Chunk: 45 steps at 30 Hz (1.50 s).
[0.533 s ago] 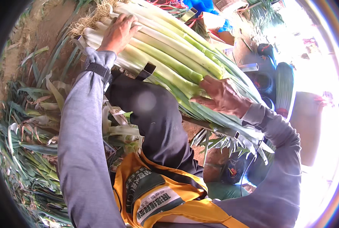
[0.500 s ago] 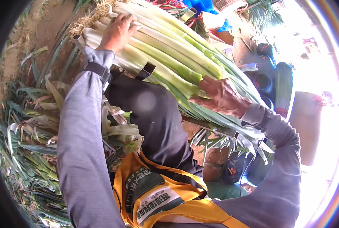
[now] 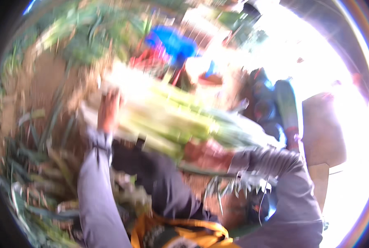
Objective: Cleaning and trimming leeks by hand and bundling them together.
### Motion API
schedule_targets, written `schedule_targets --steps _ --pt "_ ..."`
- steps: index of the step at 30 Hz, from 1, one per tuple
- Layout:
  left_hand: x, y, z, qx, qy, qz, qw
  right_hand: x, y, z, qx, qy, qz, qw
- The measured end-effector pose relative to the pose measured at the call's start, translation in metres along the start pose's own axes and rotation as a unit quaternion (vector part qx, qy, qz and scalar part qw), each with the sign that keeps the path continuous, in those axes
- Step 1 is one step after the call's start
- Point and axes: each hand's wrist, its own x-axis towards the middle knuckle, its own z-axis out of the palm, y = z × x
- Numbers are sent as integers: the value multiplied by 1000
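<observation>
A long stack of leeks (image 3: 164,109) lies slantwise across the middle of our view, pale ends to the left and greener leaves to the right, just beyond our dark-trousered leg (image 3: 164,180). We have our left hand (image 3: 109,108) at the pale end, fingers pointing away from us, and our right hand (image 3: 209,153) at the near edge of the green part. Both are blurred, so we cannot tell whether they grip the stack or merely touch it. Loose leaves (image 3: 29,155) lie to our left. Past the stack we see red strands (image 3: 149,60) beside blue plastic (image 3: 172,43); a brown box (image 3: 323,128) stands off to the right.
</observation>
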Motion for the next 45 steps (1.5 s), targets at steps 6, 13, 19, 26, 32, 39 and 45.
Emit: schedule_targets --steps 6,13,19,26,32,39,45 --pt "19 45 -39 -90 12 -37 995 -12 30 17 177 197 -28 964" --pt "21 47 -44 -126 7 -57 990 -10 113 44 22 214 -12 976" --pt "25 45 -38 -128 1 -50 991 -3 111 45 81 193 91 974" --pt "12 31 -46 -128 -11 -48 991 10 121 55 7 196 20 980" --pt "10 48 -94 -281 74 -54 955 -5 128 11 14 -11 143 990" --pt "-132 -5 -191 -483 108 -410 766 -16 46 -78 253 85 121 956" --pt "-219 2 -227 -651 154 -456 587 16 -3 -76 201 296 -228 906"
